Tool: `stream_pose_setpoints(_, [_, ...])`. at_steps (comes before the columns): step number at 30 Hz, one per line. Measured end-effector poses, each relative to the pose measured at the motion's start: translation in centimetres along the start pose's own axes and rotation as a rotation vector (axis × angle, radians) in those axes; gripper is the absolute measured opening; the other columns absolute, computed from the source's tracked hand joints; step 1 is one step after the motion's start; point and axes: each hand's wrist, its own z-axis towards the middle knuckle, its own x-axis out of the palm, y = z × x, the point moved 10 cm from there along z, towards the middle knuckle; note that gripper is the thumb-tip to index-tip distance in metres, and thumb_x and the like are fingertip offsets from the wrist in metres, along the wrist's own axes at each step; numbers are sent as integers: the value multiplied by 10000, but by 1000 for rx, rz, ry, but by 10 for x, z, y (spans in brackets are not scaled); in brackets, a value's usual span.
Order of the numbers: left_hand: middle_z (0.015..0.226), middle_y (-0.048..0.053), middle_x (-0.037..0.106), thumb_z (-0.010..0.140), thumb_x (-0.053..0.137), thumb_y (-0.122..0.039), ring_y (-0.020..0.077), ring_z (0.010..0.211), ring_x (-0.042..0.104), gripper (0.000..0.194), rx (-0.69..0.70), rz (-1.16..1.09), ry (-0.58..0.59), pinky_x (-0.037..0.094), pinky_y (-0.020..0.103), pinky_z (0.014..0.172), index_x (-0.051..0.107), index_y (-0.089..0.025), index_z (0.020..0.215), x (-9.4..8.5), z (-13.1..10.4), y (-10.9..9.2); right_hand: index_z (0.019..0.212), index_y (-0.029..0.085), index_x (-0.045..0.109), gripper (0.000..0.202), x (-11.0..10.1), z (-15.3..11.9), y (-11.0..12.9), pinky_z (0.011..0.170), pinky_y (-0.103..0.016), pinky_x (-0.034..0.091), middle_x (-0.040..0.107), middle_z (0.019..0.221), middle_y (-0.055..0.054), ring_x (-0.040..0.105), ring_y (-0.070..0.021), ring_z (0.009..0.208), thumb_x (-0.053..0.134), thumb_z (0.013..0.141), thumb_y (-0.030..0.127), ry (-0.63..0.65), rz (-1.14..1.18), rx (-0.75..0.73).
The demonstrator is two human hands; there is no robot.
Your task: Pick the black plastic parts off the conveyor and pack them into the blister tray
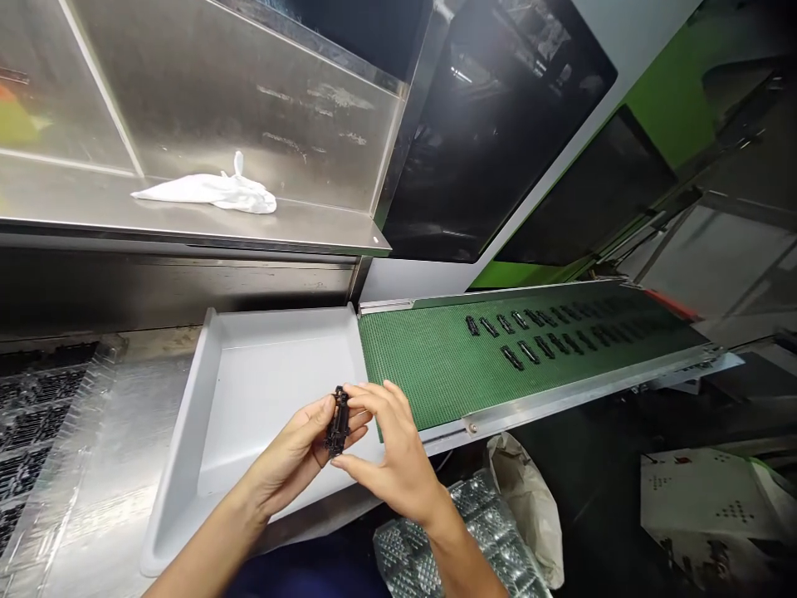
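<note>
A small black moulded plastic part, long and narrow, is held upright between my two hands above the front right of a grey tray. My left hand grips its left side, thumb near the top. From the right, my right hand pinches it, fingertips at the upper end and thumb at the lower end. Similar black parts lie in two rows on the green conveyor belt to the right of the tray.
A white glove or cloth lies on the steel shelf above. Clear plastic trays with black parts stand at the left. Below the belt are clear blister trays and a pale sack. A metal rail edges the belt.
</note>
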Motion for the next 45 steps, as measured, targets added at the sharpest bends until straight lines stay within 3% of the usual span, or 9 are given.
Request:
stream_pose_setpoints(7, [1178,92,698,796,723,-486,272,1176,596,431,-21,88,30,431,358,1055,706,-182,1101,9,10,1,1367,315,442,708,-6,3,-7,1205,-506,195,590,1353,-38,506,-239,1299,779,748,250,19,-96,-36])
stream_pose_setpoints(13, [1208,107,679,768,767,-439,276,991,671,560,-171,174,47,519,339,812,597,-271,1275,-3,26,14,1416,315,368,728,-11,10,-20,1211,-517,187,589,1355,-30,504,-228,1303,737,795,231,52,-145,-63])
stream_pose_setpoints(20, [902,53,724,739,806,-393,136,758,628,331,-124,170,-24,516,205,712,743,-179,984,0,57,12,1389,229,440,737,-16,31,-51,1183,-481,300,560,1387,-86,460,-248,1348,793,745,286,201,-124,-54])
stream_pose_setpoints(23, [899,61,737,731,821,-346,150,779,658,282,-153,127,-85,552,224,759,753,-168,939,-1,65,14,1186,215,628,451,-71,57,-121,982,-356,513,673,1209,-72,633,-225,1131,746,788,392,61,-156,193])
stream_pose_setpoints(27, [1016,88,744,755,806,-285,191,911,691,254,-144,61,-143,576,264,856,751,-166,973,-7,73,12,1109,103,615,255,-180,70,-216,866,-385,541,653,1098,-114,655,-198,981,544,967,301,-319,-333,478])
stream_pose_setpoints(30, [1121,96,729,753,807,-260,212,998,687,260,-148,42,-192,581,268,879,748,-170,991,-12,78,13,1060,122,622,223,-212,72,-245,795,-354,562,650,1038,-56,657,-164,893,601,941,309,-363,-327,523])
stream_pose_setpoints(33, [1085,81,743,712,840,-272,213,1020,682,289,-109,38,-218,573,252,884,751,-175,970,-11,81,12,1107,108,607,254,-193,68,-228,742,-312,566,672,873,-28,674,-134,759,521,981,311,-325,-223,491])
stream_pose_setpoints(38, [1035,54,752,690,856,-293,194,961,677,346,-24,68,-130,537,254,873,748,-202,1005,8,81,8,1296,157,536,354,-87,38,-136,613,-216,567,718,793,-10,680,-112,625,419,998,308,-89,98,357])
stream_pose_setpoints(45, [875,25,723,697,838,-362,160,807,597,315,-80,195,-49,472,221,709,756,-204,957,16,59,5,1068,224,685,354,-45,18,-47,976,-379,505,594,1249,-91,555,-238,1170,759,782,418,79,-138,-4])
